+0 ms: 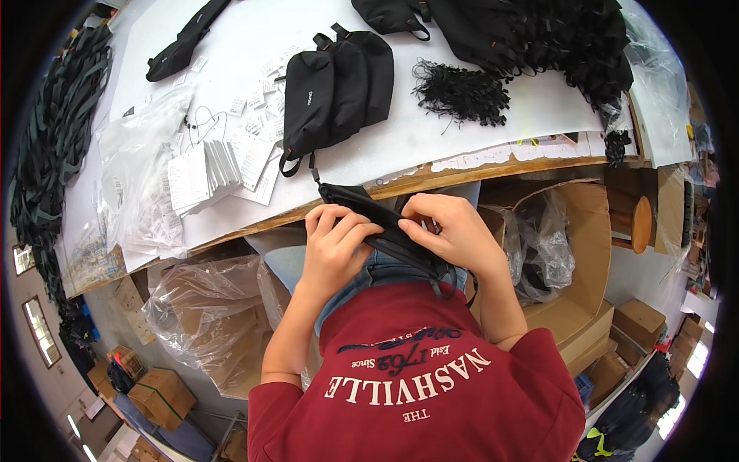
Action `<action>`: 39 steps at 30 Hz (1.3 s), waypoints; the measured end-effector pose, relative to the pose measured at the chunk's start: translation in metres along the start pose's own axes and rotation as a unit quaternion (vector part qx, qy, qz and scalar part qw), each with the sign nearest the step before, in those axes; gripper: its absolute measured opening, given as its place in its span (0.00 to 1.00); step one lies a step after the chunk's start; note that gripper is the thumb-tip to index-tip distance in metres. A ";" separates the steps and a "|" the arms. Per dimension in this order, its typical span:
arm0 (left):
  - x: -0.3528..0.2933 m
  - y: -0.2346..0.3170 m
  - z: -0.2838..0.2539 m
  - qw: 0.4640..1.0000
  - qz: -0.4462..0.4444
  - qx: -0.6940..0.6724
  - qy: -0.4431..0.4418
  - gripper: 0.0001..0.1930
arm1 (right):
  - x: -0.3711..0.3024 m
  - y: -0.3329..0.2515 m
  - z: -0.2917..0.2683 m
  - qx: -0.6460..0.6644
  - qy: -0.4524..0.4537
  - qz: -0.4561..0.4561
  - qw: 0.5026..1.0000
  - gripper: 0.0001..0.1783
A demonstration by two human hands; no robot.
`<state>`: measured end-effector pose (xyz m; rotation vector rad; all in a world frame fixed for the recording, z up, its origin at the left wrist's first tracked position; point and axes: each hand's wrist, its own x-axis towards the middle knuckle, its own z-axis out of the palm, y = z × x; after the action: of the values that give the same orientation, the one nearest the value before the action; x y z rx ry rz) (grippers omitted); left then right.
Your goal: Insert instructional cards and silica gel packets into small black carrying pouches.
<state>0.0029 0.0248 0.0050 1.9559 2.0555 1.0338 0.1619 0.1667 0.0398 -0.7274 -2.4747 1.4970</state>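
At the table's front edge, over my lap, I hold a black fabric bag (362, 202) with a strap hanging from its lower end. My left hand (339, 237) has its fingers closed on the bag's left side. On the other side, my right hand (446, 231) pinches the bag's upper edge between thumb and fingers. Just beyond my hands, several similar black bags (339, 96) lie overlapped on the white tabletop (254, 38). To their left sit a stack of white paper tags (202, 179) and scattered small white labels (258, 100).
A clear plastic bag (146, 146) of labels lies at the table's left. Toward the back right are a heap of black cords (462, 94) and piled black bags (539, 35). Below the table stand an open cardboard box (589, 246) and a plastic-lined box (212, 308).
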 end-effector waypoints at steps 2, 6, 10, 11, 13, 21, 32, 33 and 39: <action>-0.002 -0.003 0.001 1.000 0.008 0.001 -0.008 0.17 | 0.000 0.003 0.001 -0.001 -0.002 -0.008 1.000 0.08; -0.005 -0.006 -0.001 0.998 0.049 0.002 -0.047 0.17 | 0.000 0.007 0.000 -0.009 -0.018 -0.026 0.999 0.09; -0.007 -0.010 -0.002 0.995 0.087 0.005 -0.051 0.17 | -0.001 0.008 -0.001 -0.002 -0.043 -0.013 0.999 0.09; -0.006 -0.009 -0.003 0.994 0.093 0.002 -0.051 0.17 | -0.001 0.008 -0.001 0.008 -0.051 -0.018 0.998 0.10; -0.004 -0.009 -0.004 0.994 0.098 -0.001 -0.052 0.17 | 0.000 0.008 -0.001 0.018 -0.060 -0.023 0.998 0.10; -0.005 -0.008 0.000 0.995 0.081 -0.048 -0.032 0.17 | 0.003 0.009 0.001 0.055 -0.073 -0.032 0.995 0.10; -0.004 -0.015 -0.008 0.998 0.012 -0.057 -0.022 0.13 | 0.001 0.027 -0.010 0.258 -0.063 -0.009 0.964 0.34; -0.004 -0.015 -0.009 0.997 -0.026 -0.068 -0.006 0.12 | -0.003 0.029 -0.012 0.251 -0.048 -0.014 0.967 0.36; -0.009 -0.006 -0.004 0.975 -0.189 -0.110 -0.026 0.09 | -0.008 0.023 0.005 0.204 -0.029 0.065 0.976 0.42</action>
<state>-0.0027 0.0152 0.0014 1.4001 2.0706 1.0547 0.1743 0.1673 0.0186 -0.7838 -2.0806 2.0129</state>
